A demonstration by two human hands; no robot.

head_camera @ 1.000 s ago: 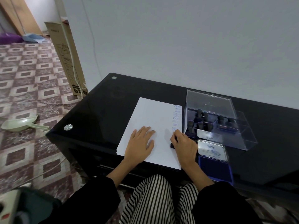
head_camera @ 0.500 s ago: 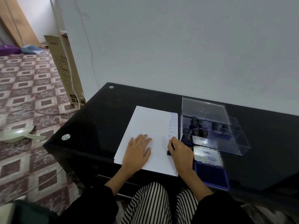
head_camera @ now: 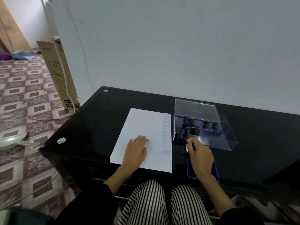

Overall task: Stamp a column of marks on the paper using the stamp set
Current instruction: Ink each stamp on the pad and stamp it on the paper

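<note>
The fingers (head_camera: 194,143) of the right hand (head_camera: 200,157) are curled together round what looks like a small stamp (head_camera: 186,151), though blur hides the exact grip. The hand hangs right of centre, above striped knees (head_camera: 146,202), over the blue ink pad (head_camera: 216,173) lying at the table's near edge, so I judge a fresh inking or a swap of stamps is at hand. The left hand (head_camera: 136,151) lies flat at the centre of the frame with fingers loosely spread on the paper (head_camera: 139,125), most likely to keep the sheet from sliding under each press. A column of blue marks (head_camera: 166,132) runs down the sheet's right edge, on the side nearest the pad, with bare paper left below the lowest one. Just beyond, right of the sheet, the clear case (head_camera: 227,137) stands open with dark stamps inside, within easy reach. All rest on a glossy black table (head_camera: 100,120) pushed against a plain grey wall (head_camera: 178,46). At the left are patterned floor tiles (head_camera: 24,98), a green dustpan (head_camera: 13,141), and a tall cardboard box (head_camera: 56,73).
</note>
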